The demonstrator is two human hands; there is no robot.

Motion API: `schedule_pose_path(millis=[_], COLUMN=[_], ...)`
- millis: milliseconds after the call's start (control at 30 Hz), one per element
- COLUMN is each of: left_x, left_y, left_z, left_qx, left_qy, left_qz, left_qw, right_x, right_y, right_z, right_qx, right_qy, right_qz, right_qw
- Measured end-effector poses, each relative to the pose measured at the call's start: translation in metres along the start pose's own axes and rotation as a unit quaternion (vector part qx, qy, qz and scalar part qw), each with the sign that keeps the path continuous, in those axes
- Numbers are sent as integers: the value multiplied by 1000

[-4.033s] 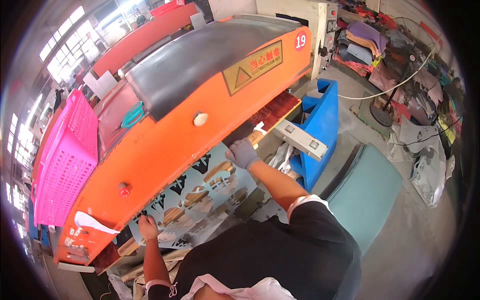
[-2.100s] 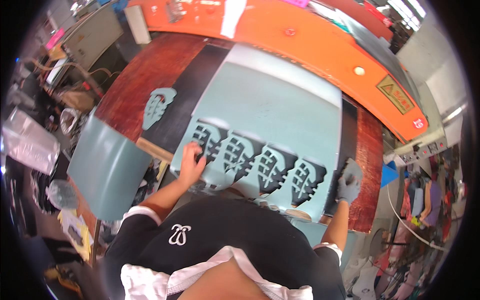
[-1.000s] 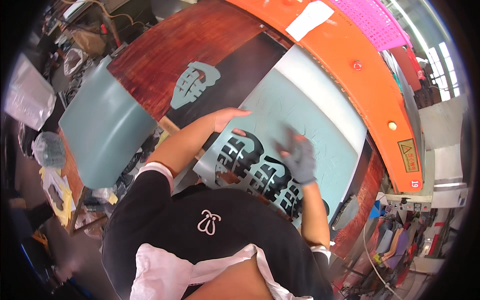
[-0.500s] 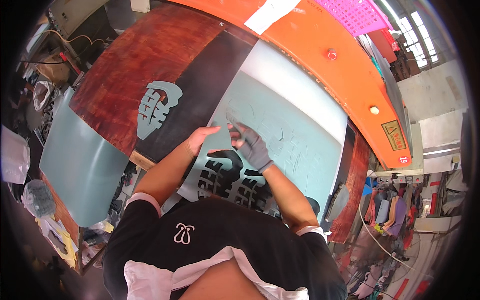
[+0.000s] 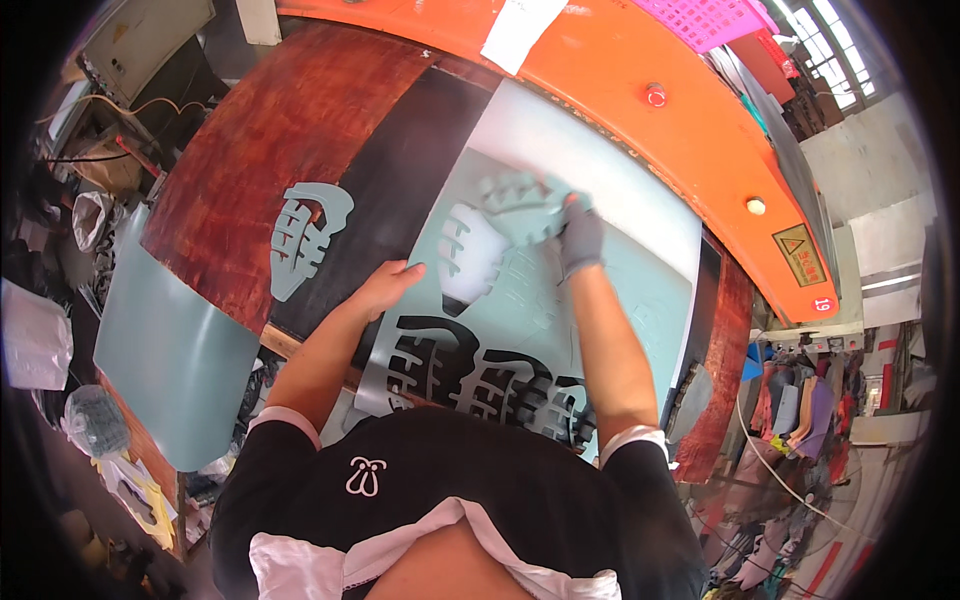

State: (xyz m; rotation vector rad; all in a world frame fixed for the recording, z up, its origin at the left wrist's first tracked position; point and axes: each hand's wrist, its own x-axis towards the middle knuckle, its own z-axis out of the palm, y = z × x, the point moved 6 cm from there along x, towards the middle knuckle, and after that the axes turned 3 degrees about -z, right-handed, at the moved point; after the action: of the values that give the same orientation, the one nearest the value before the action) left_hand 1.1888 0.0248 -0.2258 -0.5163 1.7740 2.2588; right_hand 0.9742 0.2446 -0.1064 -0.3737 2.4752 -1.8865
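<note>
A grey-green sheet (image 5: 645, 300) lies over a white board (image 5: 600, 155), with faint cut outlines on it and several shaped openings along its near end. My right hand (image 5: 582, 238), in a grey glove, grips a ribbed cut-out piece (image 5: 535, 222), blurred by motion, above the sheet. To its left, a freshly exposed opening (image 5: 472, 250) of matching toothed shape shows white beneath. My bare left hand (image 5: 385, 290) is closed at the sheet's left edge, thumb on top; its other fingers are partly hidden. Further left lies a similar curved, ribbed cut-out (image 5: 335, 207), probably stacked.
An orange machine beam (image 5: 610, 70) with a red button spans the far side. The reddish-brown tabletop (image 5: 260, 120) extends left of a black strip (image 5: 425, 140). Another grey-green sheet (image 5: 180, 350) droops over the left edge. A pink basket (image 5: 700, 20) sits on the beam.
My right hand has lifted a cut-out piece from the sheet and moved away and to the right with it. The raised flap of sheet is down, with a white opening showing.
</note>
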Motion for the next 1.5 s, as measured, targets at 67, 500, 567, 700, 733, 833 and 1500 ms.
schedule_pose_path(millis=[67, 500, 567, 700, 733, 833, 1500], left_x=[2, 7, 10, 8, 0, -49, -13], left_y=[-2, -7, -7, 5, 13, 40, -19], left_z=[-1, -4, -4, -5, -6, 2, 152], left_qx=[8, 27, 14, 32, 117, 285, -248], left_qy=[2, 18, 8, 36, 84, 285, -199], left_qz=[9, 76, 75, 47, 63, 150, -2], left_qw=[1000, 997, 997, 998, 988, 903, 948], right_x=[35, 113, 101, 26, -7, -100, -181], right_y=[-27, -158, -180, -165, -142, -74, -13], right_z=[-20, -94, -114, -113, -108, -57, -24], right_qx=[154, 127, 60, -225, -328, -334, -199], right_qy=[52, 114, 94, 70, 103, -63, -122], right_qz=[55, -86, -184, -323, -307, -378, -387], right_qw=[985, 982, 977, 916, 887, 861, 892])
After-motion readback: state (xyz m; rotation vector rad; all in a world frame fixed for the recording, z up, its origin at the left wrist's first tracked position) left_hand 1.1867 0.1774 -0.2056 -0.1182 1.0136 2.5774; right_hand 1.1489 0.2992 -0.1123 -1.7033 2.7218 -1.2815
